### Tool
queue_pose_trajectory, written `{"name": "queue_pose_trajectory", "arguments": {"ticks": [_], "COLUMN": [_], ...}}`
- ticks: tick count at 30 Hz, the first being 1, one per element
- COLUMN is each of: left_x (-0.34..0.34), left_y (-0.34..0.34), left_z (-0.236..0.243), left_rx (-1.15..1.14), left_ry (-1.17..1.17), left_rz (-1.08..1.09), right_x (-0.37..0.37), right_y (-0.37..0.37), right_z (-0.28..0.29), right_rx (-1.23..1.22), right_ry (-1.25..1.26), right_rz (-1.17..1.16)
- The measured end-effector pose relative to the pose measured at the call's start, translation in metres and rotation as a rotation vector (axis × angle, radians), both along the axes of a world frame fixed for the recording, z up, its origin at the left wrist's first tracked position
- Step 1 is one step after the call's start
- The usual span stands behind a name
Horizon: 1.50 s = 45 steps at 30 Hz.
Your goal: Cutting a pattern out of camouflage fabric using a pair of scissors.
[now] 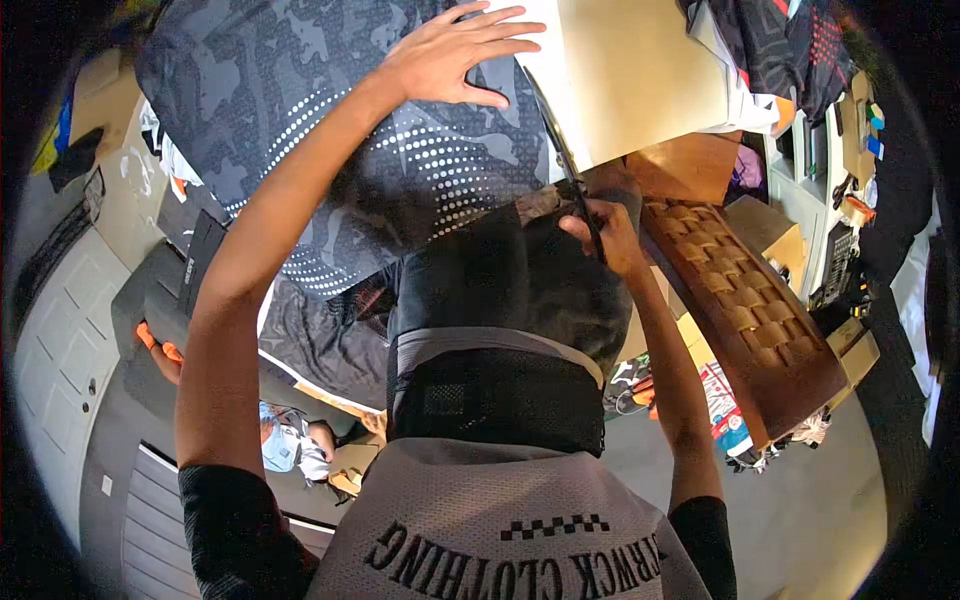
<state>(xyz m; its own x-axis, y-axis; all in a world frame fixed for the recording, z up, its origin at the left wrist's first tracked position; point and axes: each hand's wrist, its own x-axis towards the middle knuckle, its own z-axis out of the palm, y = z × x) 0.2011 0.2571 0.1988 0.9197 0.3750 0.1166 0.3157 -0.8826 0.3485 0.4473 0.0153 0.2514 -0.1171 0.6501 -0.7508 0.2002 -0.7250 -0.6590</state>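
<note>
Dark grey patterned fabric (225, 90) with rows of white dots lies under my left hand (468, 62), whose fingers are spread over it and reach onto the edge of a white and cream sheet (640, 75). My right hand (605, 232) is closed on the handles of long dark scissors (553, 130). The blades point up and away from me along the border between fabric and sheet; whether they touch either is hard to tell. My dark-clothed lap (510, 290) is below the work.
A wooden piece with woven panel (740, 310) stands close on the right, beside cardboard boxes (760, 230) and a cluttered white shelf (815, 180). Dark garments (770, 50) are heaped at the back right. A white door (70, 350) and small orange items (170, 352) are on the left.
</note>
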Motion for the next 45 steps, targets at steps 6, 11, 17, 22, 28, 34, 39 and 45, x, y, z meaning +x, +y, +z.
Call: {"name": "queue_pose_trajectory", "arguments": {"ticks": [6,11,17,22,28,34,39,45], "left_x": [0.001,0.002,0.001,0.002,0.002,0.002,0.001,0.001], "left_y": [0.002,0.001,0.000,0.000,0.000,0.000,0.000,0.010], "left_z": [-0.002,-0.003,0.000,0.002,-0.002,-0.001,-0.002,-0.006], "left_rx": [0.010,0.011,-0.003,-0.012,-0.003,-0.009,0.013,-0.136], "left_ry": [-0.012,-0.021,-0.005,0.016,-0.003,0.002,0.002,-0.077], "left_rz": [-0.005,-0.007,0.003,0.011,0.019,0.014,0.011,0.011], "right_x": [0.004,0.008,0.010,0.010,0.010,0.006,0.008,0.019], "right_y": [0.002,0.000,-0.001,0.001,0.003,0.007,0.005,0.002], "right_z": [0.001,-0.002,-0.002,-0.001,0.005,0.011,0.013,-0.004], "right_rx": [0.066,0.085,0.050,0.048,0.004,0.030,0.030,-0.015], "right_ry": [0.045,0.071,0.064,0.041,0.022,0.035,0.034,0.058], "right_rz": [0.003,0.016,0.026,0.052,0.031,0.010,0.057,0.080]}}
